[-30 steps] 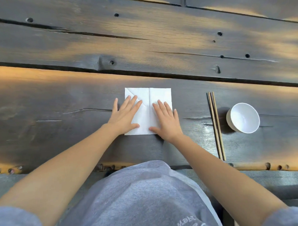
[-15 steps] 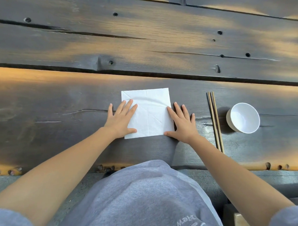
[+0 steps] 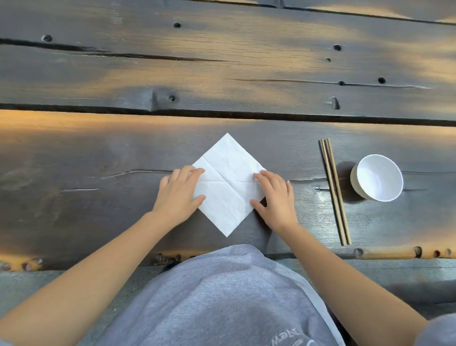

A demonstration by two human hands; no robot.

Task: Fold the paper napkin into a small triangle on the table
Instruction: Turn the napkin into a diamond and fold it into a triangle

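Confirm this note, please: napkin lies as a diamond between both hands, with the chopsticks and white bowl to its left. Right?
One error: the chopsticks and white bowl are on the napkin's right. The head view shows the napkin lying as a diamond between the left hand and right hand.

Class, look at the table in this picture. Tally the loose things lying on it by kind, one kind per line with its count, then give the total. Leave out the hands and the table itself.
Paper napkin: 1
Chopsticks: 2
White bowl: 1
Total: 4
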